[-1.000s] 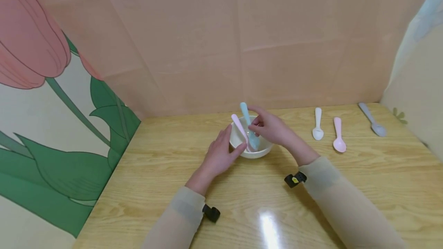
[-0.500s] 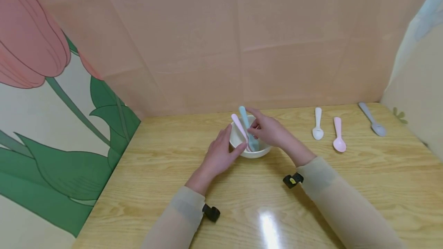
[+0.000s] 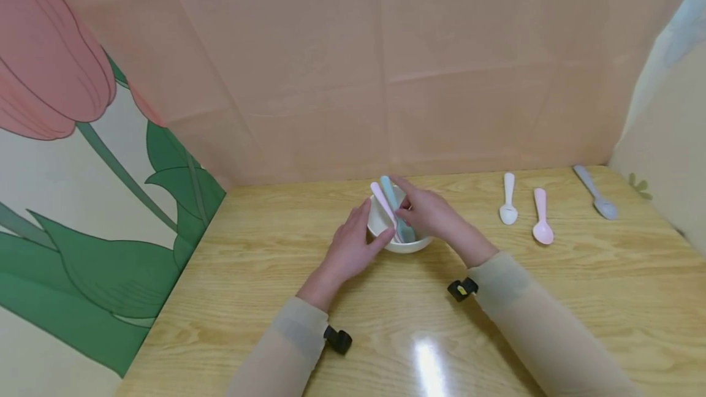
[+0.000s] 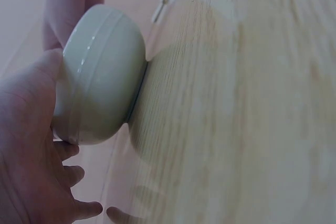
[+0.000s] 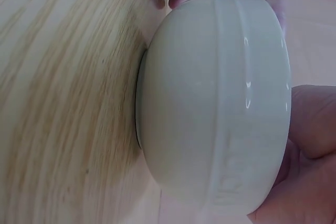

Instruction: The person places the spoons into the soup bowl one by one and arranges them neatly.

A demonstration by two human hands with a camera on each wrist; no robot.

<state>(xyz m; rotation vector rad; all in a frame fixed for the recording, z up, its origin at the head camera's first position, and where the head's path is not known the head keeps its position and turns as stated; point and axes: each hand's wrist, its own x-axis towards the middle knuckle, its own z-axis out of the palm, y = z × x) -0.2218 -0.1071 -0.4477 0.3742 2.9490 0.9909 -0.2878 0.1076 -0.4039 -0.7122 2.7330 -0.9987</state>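
In the head view a white bowl [image 3: 404, 248] stands upright on the table, near its back edge. My left hand [image 3: 349, 247] grips the bowl from the left, thumb at the near rim and fingers along the side. A light blue spoon [image 3: 388, 190] leans in the bowl, its handle up past the far rim. My right hand [image 3: 432, 212], over the bowl's right side, pinches this spoon. Left of it leans a pink spoon [image 3: 382, 198], also in the bowl. In both wrist views the bowl [image 4: 105, 77] hides the spoons inside.
On the wooden table [image 3: 386, 323], to the right, lie a white spoon [image 3: 508, 200], a second pink spoon [image 3: 542, 218] and a grey spoon [image 3: 595, 193]. A plain pinkish cloth [image 3: 309, 78] hangs behind the table. A flower-patterned panel [image 3: 94, 250] borders the left.
The right hand has lowered the blue spoon deeper into the bowl, and its handle now tilts closer to the pink one. The left hand has stayed in place on the bowl.
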